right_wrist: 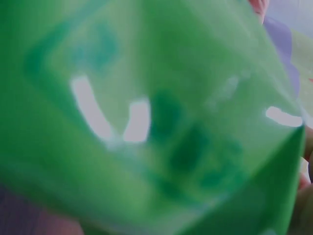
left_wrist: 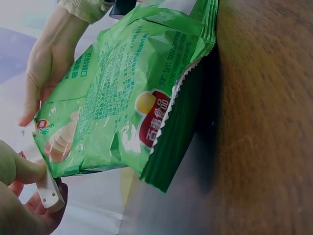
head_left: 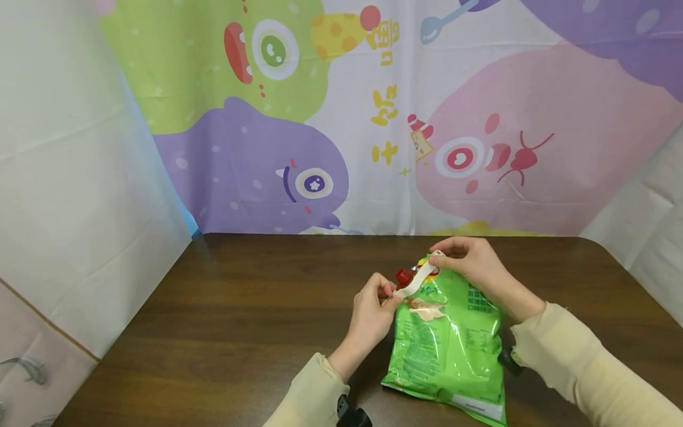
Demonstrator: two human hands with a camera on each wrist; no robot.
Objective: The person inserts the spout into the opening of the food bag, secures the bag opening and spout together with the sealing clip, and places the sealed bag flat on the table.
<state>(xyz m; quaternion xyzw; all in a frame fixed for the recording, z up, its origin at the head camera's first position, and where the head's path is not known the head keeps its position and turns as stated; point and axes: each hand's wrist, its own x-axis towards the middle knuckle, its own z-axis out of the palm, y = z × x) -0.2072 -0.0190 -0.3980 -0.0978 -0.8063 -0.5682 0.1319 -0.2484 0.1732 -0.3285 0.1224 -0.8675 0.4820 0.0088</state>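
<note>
A full, glossy green snack bag stands tilted on the table, its top edge away from me. Along that top edge lies a white bag clip. My left hand pinches the clip's left end between thumb and fingers; the left wrist view shows the clip end under the thumb. With thumb and fingers, my right hand grips the clip's other end at the bag's top corner. A small red piece shows just behind the clip. In the right wrist view the blurred bag hides most of the right hand.
The dark brown wooden table spreads out on both sides of the bag. Behind it hangs a cartoon-printed cloth, with a pale cloth at the left. A black device sits at the left wrist.
</note>
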